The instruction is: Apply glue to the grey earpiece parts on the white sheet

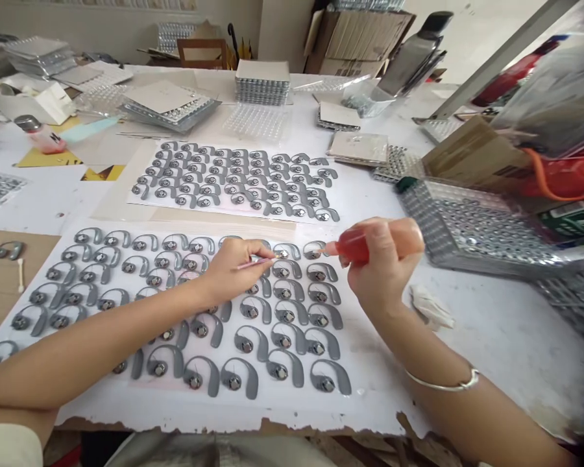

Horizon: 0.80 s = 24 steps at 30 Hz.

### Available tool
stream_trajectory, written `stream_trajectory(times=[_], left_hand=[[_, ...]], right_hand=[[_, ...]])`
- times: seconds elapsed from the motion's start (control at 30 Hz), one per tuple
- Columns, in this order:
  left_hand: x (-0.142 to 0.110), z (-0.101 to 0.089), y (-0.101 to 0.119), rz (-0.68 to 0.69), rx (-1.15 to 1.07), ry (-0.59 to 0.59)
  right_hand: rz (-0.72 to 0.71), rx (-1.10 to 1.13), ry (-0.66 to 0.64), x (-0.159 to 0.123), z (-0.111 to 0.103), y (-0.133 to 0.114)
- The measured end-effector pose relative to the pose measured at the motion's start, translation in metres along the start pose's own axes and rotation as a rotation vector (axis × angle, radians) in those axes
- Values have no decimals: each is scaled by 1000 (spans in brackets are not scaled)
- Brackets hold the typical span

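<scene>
Our left hand (236, 269) and right hand (382, 259) hover close together above a white-covered desk (491, 350), over a white paper sheet (272, 405) set with rows of grey, curved, hook-shaped pieces (287, 370), each with a round metallic centre. Our left hand, the nearer to those pieces, pinches a thin pink brush (255, 263), its long axis running right and its tip just over one top-row piece (283, 251). Our right hand wraps firmly around a translucent red squeeze bottle (355, 245), its narrow nozzle pointing left toward that brush tip, just apart from it.
</scene>
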<state>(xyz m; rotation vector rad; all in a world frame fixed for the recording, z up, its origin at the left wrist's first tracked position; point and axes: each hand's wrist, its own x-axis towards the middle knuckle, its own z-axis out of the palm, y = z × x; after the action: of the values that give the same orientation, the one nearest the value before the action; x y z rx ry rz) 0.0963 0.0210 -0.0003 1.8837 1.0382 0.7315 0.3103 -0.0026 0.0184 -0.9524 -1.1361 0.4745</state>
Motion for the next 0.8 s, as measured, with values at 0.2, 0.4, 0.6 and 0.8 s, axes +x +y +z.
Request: stream_trajectory(times=[0.2,0.4,0.6,0.8], left_hand=[[-26,9,-7,542,432,-59],[-28,15,-9,645,703,-79],[-31,22,-5,796,845,30],[-32,24,-3,834,872,47]], right_hand=[[-260,-233,-81,-25,-4,8],[-297,-280,-166,-27,1,11],[-291,-291,-251,-33,6,16],[-300,-303,-287,-35,8,23]])
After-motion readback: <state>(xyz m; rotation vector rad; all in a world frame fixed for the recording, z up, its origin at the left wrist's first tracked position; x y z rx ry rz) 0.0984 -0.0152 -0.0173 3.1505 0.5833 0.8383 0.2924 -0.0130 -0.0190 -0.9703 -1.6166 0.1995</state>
